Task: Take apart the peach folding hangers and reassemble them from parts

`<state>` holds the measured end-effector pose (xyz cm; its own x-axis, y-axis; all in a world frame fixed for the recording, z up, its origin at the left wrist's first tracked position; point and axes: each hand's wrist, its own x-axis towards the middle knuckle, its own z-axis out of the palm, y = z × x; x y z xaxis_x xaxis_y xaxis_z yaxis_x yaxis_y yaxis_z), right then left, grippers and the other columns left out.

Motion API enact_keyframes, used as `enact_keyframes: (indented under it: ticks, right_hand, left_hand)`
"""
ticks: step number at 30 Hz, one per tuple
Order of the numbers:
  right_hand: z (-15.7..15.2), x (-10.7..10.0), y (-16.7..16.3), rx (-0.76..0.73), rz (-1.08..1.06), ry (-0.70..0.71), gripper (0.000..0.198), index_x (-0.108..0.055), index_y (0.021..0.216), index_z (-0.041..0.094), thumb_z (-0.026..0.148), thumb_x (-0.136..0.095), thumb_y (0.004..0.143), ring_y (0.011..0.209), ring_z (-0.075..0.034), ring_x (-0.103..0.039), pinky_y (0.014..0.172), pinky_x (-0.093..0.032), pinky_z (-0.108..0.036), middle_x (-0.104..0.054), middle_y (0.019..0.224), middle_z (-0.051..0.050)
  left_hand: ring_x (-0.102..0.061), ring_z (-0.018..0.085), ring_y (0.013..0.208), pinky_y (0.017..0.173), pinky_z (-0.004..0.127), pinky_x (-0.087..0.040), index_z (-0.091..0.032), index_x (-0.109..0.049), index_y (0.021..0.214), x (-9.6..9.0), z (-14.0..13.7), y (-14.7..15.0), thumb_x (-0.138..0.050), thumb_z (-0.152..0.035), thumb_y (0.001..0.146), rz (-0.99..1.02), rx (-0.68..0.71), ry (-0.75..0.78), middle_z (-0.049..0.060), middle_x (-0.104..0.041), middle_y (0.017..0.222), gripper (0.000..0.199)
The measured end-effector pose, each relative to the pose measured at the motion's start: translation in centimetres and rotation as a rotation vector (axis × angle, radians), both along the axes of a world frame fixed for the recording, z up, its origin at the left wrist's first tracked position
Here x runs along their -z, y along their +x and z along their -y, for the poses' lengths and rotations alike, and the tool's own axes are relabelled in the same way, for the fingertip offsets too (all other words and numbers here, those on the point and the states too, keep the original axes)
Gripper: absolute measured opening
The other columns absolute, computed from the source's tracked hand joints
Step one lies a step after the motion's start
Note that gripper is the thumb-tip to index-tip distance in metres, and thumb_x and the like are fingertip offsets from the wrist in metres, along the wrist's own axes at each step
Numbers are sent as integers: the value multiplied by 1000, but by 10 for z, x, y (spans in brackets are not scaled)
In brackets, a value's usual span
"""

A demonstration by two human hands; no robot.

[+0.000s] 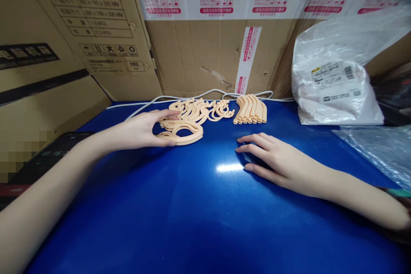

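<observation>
My left hand [141,130] has its thumb and fingers around the left end of some curved beige plastic hanger pieces [188,138] with an oval gap between them. Part of these pieces is hidden by my fingers. Right behind lies a loose pile of similar beige hanger parts [192,109], with several hook-shaped pieces [221,110] on its right side. Further right, several curved hanger arms [251,109] lie side by side in a neat row. My right hand [272,156] rests open and palm down over the blue table, nearest to that row and holding nothing.
Cardboard boxes [199,47] wall off the back and left of the blue table [199,222]. A white cable [192,95] runs along the rear edge. A white plastic parcel bag [337,90] stands back right, near clear plastic wrap [382,150]. A dark-screened device [54,150] lies left.
</observation>
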<state>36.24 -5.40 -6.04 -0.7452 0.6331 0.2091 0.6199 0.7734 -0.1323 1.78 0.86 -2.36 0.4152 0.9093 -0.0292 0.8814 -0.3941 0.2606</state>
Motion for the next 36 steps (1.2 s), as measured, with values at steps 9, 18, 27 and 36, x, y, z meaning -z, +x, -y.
enact_keyframes:
  ticks: [9, 18, 27, 36]
  right_hand:
    - [0, 0, 0, -7, -10, 1, 34, -57, 123, 20, 38, -44, 96, 116, -26, -54, 95, -48, -46, -55, 129, -13]
    - [0, 0, -1, 8, 33, -12, 35, -56, 123, 19, 39, -41, 98, 116, -25, -52, 96, -46, -45, -53, 131, -13]
    - [0, 0, 0, 5, 29, -1, 35, -56, 123, 19, 39, -42, 98, 116, -25, -52, 96, -46, -45, -54, 130, -13]
    - [0, 0, 0, 7, 29, 5, 35, -56, 123, 19, 39, -42, 98, 116, -25, -53, 96, -46, -43, -54, 130, -13]
  left_hand:
    - [-45, 34, 132, 111, 47, -34, -25, -41, 143, -1, 1, 2, -65, -67, 68, 13, -22, 0, 9, -44, 148, 89]
    - [-44, 32, 133, 112, 47, -32, -24, -38, 144, 1, 0, 0, -61, -70, 70, -12, -16, -6, 9, -42, 149, 90]
    - [-45, 32, 132, 113, 43, -32, -23, -39, 143, -4, 4, 3, -62, -69, 70, 26, -8, -5, 7, -43, 149, 90]
    - [-46, 29, 132, 113, 41, -33, -29, -35, 145, 0, 0, -4, -65, -65, 70, 73, 3, -7, 4, -48, 145, 88]
